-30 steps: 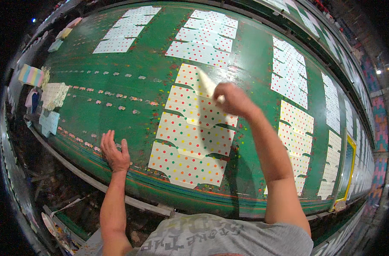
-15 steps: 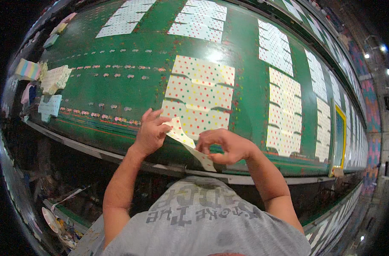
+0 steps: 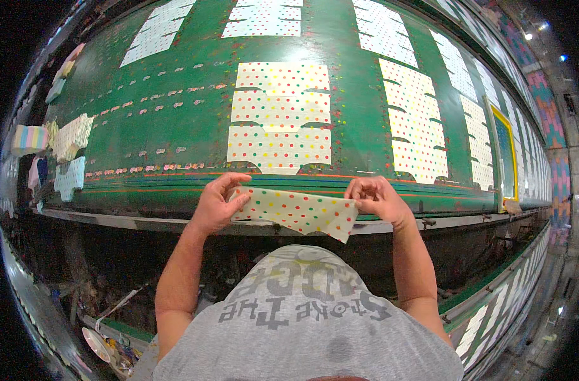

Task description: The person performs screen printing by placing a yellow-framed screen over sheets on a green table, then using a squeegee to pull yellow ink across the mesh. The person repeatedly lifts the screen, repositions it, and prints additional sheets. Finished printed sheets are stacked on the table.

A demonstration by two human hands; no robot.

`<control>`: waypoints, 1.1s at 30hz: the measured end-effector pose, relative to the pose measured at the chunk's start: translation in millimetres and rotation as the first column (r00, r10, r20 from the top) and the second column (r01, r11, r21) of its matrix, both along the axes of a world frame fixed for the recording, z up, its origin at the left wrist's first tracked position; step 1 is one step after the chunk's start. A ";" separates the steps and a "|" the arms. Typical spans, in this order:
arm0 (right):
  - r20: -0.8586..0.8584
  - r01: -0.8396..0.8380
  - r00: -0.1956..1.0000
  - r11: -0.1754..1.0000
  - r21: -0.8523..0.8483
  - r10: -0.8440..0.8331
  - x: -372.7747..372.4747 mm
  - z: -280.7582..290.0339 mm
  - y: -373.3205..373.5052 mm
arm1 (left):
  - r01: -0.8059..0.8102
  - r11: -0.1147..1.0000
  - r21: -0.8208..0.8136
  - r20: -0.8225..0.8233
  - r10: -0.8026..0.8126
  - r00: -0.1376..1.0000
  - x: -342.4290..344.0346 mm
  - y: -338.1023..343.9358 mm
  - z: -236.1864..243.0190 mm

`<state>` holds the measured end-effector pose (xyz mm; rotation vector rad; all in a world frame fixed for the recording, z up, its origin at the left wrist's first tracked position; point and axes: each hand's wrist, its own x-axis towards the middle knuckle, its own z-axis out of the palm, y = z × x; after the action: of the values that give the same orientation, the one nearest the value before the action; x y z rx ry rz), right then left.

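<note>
A cut piece of cream fabric (image 3: 296, 209) with red, yellow, orange and green dots hangs stretched between my two hands at the near edge of a long green table. My left hand (image 3: 219, 204) pinches its left upper corner between thumb and fingers. With thumb and curled fingers, my right hand (image 3: 379, 202) grips the right upper corner. The fabric's lower edge droops loose over the table edge. Just beyond, a column of dotted cream pieces (image 3: 280, 114) lies flat on the green table (image 3: 356, 127).
More dotted cream pieces (image 3: 416, 120) lie to the right, with bluish-white dotted ones (image 3: 264, 18) farther back. A yellow-edged frame (image 3: 506, 159) stands on the table at far right. Small fabric stacks (image 3: 72, 136) sit at the left end. A metal rail (image 3: 143, 221) runs along the near edge.
The fabric piece, folded and slanting before, is now spread level between my hands. My right hand has moved right and up, away from my left, and now grips the piece's corner.
</note>
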<state>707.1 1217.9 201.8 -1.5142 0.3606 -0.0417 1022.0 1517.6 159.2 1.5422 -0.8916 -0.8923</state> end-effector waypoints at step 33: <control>0.259 0.616 0.738 0.464 -0.637 -0.624 -255.0 -36.7 -303.3 | -0.191 0.942 -0.275 0.788 0.334 0.517 -228.4 -362.4 -61.6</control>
<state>452.1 914.6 165.1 -2.0447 0.9932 -0.8567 793.6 1155.2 97.6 1.9065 -1.2904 0.2248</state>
